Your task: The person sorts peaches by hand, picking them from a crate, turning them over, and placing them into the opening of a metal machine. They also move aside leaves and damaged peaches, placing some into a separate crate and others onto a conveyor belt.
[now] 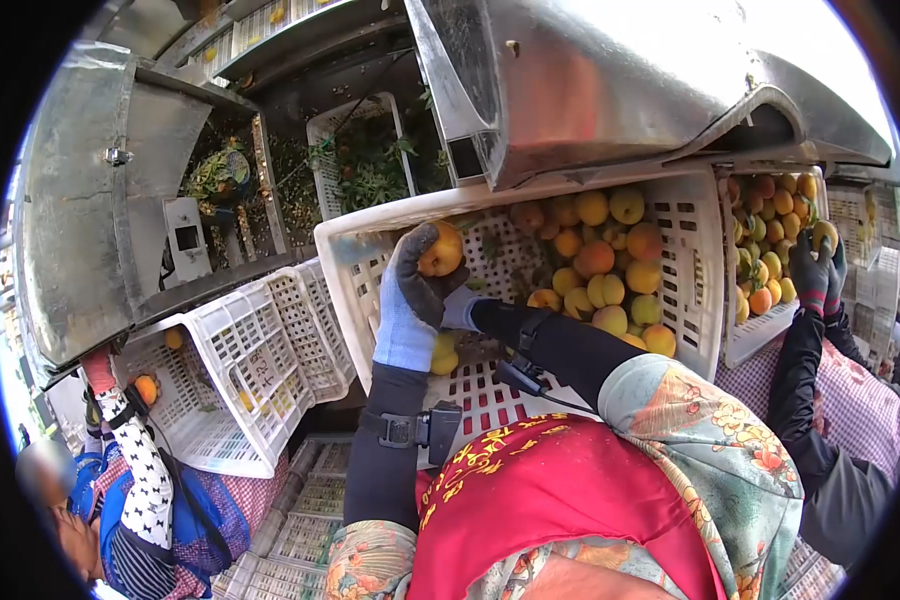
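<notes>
My left hand [410,285], in a blue glove with a dark grey palm, is closed around an orange-yellow apricot [441,250] at the left end of a white plastic crate [685,275]. My right hand [459,308], gloved too, reaches across to the left hand. Its fingers are mostly hidden behind the left hand, so I cannot see whether they hold anything. Many yellow, orange and greenish apricots [595,258] lie in the right part of the crate. A few greenish-yellow apricots [443,355] lie below my hands.
A metal machine housing [610,90] overhangs the crate's far side. On the right, a co-worker's gloved hands [818,262] are over another apricot crate [760,345]. To the left, a tilted white crate [270,340] stands near another co-worker's hand [100,370]. A leaf-filled basket [320,125] sits beyond.
</notes>
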Motion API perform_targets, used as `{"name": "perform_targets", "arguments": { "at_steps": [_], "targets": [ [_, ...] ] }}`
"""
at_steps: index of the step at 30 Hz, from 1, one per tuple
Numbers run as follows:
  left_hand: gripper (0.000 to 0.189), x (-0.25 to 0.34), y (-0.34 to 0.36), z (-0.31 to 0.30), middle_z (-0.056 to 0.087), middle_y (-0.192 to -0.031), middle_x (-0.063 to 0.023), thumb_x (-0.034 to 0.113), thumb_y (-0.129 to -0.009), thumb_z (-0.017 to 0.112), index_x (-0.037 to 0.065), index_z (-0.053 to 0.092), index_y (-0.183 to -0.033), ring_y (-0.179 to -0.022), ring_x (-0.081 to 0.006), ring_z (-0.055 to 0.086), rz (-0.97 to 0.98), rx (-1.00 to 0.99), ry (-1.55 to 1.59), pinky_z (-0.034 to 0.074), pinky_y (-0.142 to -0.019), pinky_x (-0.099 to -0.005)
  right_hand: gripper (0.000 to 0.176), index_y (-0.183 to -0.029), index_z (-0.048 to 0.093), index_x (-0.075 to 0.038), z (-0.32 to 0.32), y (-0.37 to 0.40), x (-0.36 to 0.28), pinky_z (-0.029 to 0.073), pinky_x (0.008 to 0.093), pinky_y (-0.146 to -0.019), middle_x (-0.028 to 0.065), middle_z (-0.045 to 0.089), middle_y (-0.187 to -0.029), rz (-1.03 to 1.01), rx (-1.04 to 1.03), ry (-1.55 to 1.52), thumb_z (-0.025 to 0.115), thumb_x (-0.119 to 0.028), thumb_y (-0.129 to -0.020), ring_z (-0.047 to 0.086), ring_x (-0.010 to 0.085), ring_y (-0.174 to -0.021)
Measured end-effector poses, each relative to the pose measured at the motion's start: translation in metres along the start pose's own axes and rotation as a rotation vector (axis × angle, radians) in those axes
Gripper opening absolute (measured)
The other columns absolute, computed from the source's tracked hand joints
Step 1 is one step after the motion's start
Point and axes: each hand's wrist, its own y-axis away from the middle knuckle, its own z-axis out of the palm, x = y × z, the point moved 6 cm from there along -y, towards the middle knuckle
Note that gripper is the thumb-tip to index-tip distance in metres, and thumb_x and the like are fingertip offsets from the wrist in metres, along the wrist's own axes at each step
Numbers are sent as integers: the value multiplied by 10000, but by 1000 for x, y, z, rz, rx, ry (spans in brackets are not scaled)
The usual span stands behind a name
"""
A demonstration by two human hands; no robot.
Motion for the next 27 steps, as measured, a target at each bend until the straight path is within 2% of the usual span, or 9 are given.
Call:
{"name": "perform_targets", "arguments": {
  "at_steps": [2, 4, 6, 8, 10, 14, 18, 24, 27],
  "targets": [
    [334, 8, 9, 0, 564, -1093, -92, 250, -803, 657, 162, 556, -1110, -957, -280, 588, 44, -33, 99, 538, -784, -459, 439, -969, 673, 27, -54, 24, -1, 513, 374, -782, 164, 687, -953, 351, -243, 43, 664, -372, -787, 676, 288, -822],
    [351, 11, 16, 1, 563, -1089, -97, 269, -801, 663, 154, 544, -1110, -976, -277, 575, 22, -129, 123, 529, -799, -462, 402, -1089, 637, 13, -75, 53, 19, 519, 345, -789, 98, 684, -987, 464, 5, -1162, 725, -221, -774, 668, 213, -859],
    [403, 4, 11, -18, 562, -1096, -102, 313, -781, 682, 142, 531, -1114, -1003, -279, 561, 100, -69, 263, 516, -825, -466, 465, -1219, 564, -6, -133, 77, -7, 500, 310, -839, 65, 643, -1075, 351, 24, -1568, 709, -118, -792, 629, 154, -932],
    [463, -1, 20, -14, 560, -1126, -112, 377, -771, 685, 125, 523, -1123, -1044, -283, 543, 79, -119, 279, 475, -881, -498, 549, -1267, 522, 2, -191, 101, -41, 462, 293, -910, 79, 598, -1155, 385, 73, -1477, 724, -179, -790, 584, 148, -1015],
    [510, -17, 31, 7, 554, -1165, -123, 436, -765, 676, 117, 525, -1133, -1070, -291, 534, -245, -224, 526, 421, -942, -528, 593, -1279, 508, -2, -227, 112, -63, 429, 288, -949, 82, 567, -1205, 127, 273, -1469, 741, -216, -778, 548, 150, -1070],
    [618, -8, 44, 44, 553, -1191, -147, 506, -762, 659, 62, 513, -1167, -1140, -298, 504, -168, -361, 484, 329, -1056, -479, 752, -1354, 421, -13, -251, 139, -83, 387, 329, -1003, 78, 518, -1289, -70, 459, -1400, 773, -202, -717, 492, 176, -1172],
    [658, 11, 67, 76, 551, -1196, -157, 498, -779, 651, 23, 497, -1208, -1168, -294, 492, -65, -449, 420, 305, -1089, -462, 835, -1361, 394, -42, -294, 168, -131, 404, 376, -987, 165, 526, -1281, 45, 582, -362, 799, -281, -671, 516, 277, -1171],
    [702, 40, 101, 128, 565, -1196, -169, 537, -775, 631, 7, 501, -1216, -1148, -305, 516, 87, -588, 374, 415, -991, -436, 867, -1304, 435, -20, -346, 173, -160, 326, 481, -1016, 242, 437, -1315, -80, 1030, 136, 806, -393, -614, 430, 400, -1191],
    [712, 36, 90, 107, 568, -1169, -178, 546, -772, 632, 2, 497, -1210, -1115, -319, 521, 67, -439, 368, 484, -889, -394, 886, -1284, 440, 2, -359, 157, -146, 297, 526, -1023, 273, 393, -1326, -23, 1178, 226, 804, -423, -597, 376, 453, -1213]
  ]
}}
